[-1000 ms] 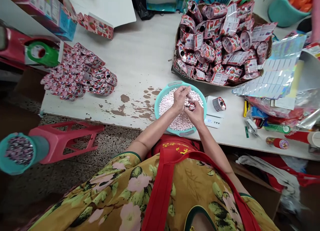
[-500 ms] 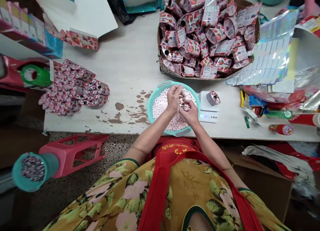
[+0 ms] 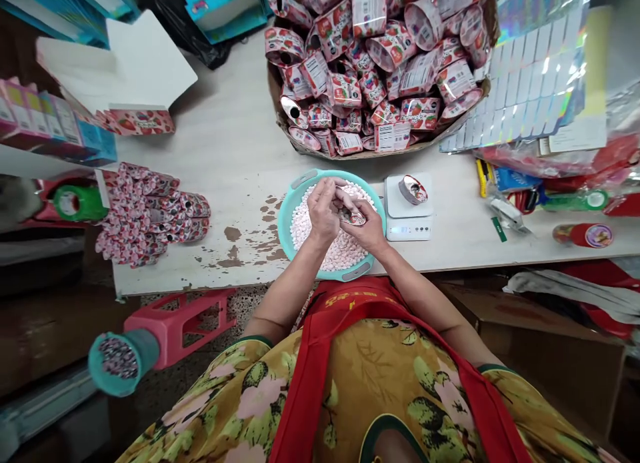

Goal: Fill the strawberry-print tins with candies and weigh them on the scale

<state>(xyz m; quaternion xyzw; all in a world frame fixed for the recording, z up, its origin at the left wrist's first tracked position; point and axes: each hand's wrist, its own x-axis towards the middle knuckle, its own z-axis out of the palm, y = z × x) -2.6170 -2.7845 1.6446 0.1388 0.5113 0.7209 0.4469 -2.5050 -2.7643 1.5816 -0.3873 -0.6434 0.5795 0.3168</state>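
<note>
A turquoise basin full of small pale pink, candy-like pellets sits at the table's front edge. Over it, my right hand grips a small strawberry-printed packet. My left hand is closed, its fingers bent together over the packet's opening; what lies inside them is hidden. Just right of the basin stands a white digital scale, with another printed packet on it, its dark round opening showing.
A cardboard box heaped with printed packets stands behind the basin. More packets are stacked at left. Label sheets, a yellow cutter and a jar lie right. A pink stool holds a bucket below.
My left fingers have come down over the packet's opening, covering the pale pellets that showed between my hands. The camera view has shifted, moving the box and basin left in the picture.
</note>
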